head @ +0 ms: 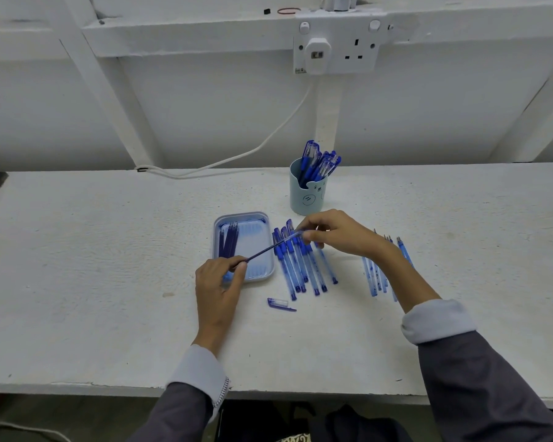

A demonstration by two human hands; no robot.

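I have the left hand (219,282) pinching the refill (264,249), the right hand (336,232) gripping its barrel (296,234); off-axis force (my judgement) could bend the thin refill.

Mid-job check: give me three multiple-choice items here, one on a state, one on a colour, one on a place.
1. The left hand and right hand: A both lie flat; B each pinches one end of one pen; C only the right holds anything.
2. The cup is: A red; B black; C light blue.
3. The loose cap lies: A on the table, nearer the person than the pen row; B in the cup; C in the right hand.
Answers: 1 B, both hands grip the same pen. 2 C, its wall is pale blue. 3 A, it lies alone there.
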